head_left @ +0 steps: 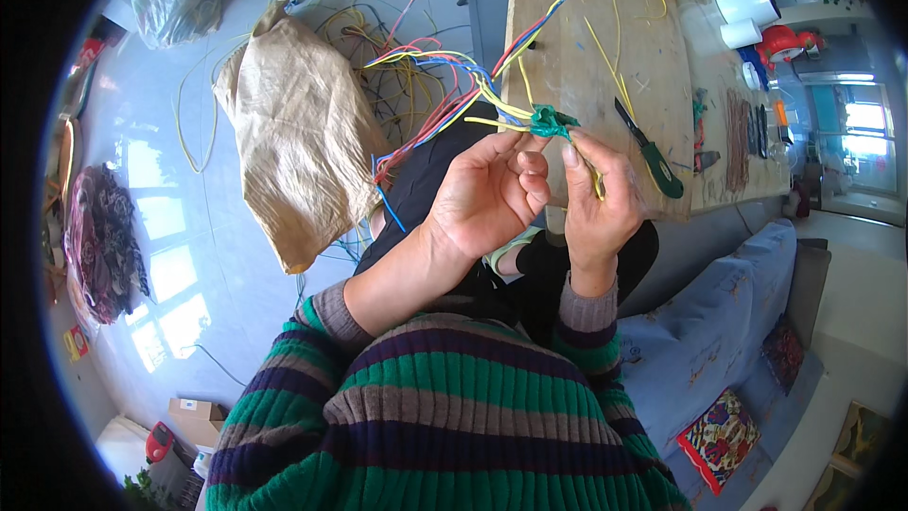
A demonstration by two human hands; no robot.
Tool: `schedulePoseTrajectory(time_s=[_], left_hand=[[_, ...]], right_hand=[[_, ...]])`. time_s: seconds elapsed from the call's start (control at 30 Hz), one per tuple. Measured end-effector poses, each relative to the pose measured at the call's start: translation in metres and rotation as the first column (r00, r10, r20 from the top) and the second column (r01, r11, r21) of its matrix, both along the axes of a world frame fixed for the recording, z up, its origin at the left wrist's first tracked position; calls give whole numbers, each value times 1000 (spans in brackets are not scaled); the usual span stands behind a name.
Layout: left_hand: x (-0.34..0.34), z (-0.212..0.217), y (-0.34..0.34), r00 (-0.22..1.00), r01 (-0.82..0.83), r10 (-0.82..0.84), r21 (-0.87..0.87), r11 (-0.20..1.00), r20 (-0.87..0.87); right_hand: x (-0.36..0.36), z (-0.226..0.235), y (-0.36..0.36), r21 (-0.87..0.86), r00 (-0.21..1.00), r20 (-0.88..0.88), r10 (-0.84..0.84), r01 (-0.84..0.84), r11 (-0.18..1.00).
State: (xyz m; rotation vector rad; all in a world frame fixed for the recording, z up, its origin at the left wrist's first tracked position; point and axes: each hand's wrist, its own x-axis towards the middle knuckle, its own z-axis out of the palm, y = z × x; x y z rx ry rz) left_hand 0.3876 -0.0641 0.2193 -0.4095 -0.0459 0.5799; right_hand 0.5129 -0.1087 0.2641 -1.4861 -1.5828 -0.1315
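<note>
My left hand [487, 191] and my right hand [598, 199] are raised together in front of me, fingers curled around a bundle of thin coloured wires [454, 85] in yellow, red and blue. A small teal knot or wrap [551, 121] sits on the bundle just above my fingertips, pinched between both hands. A yellow strand runs down through my right fist. The wires trail away up and to the left toward a tangled heap on the floor [397, 66].
A wooden board [567, 19] lies ahead with a green-handled knife [649, 150] and loose yellow strands. A crumpled tan sack [298, 142] lies on the floor at left. A blue couch [719, 322] with a patterned cushion [719, 437] is at right.
</note>
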Motion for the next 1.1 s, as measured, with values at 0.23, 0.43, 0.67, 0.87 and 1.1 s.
schedulePoseTrajectory(time_s=[0.23, 0.43, 0.67, 0.87, 1.1], left_hand=[[-13, -2, -2, 976, 15, 8, 104, 994, -217], [-53, 29, -20, 785, 377, 11, 491, 785, -620], [-46, 55, 53, 358, 712, 934, 651, -264, -13], [-36, 39, 100, 743, 544, 628, 754, -368, -230], [-31, 53, 113, 630, 722, 665, 618, -310, -402]], right_hand=[[-1, -4, 3, -36, 961, -248, 119, -132, 991], [2, -7, 4, -47, 906, -389, 166, -199, 979], [3, -7, 6, -10, 964, -170, 204, -209, 978], [2, -2, 0, -64, 959, -233, 158, -178, 982], [3, 1, -3, -19, 992, -41, 121, -122, 992]])
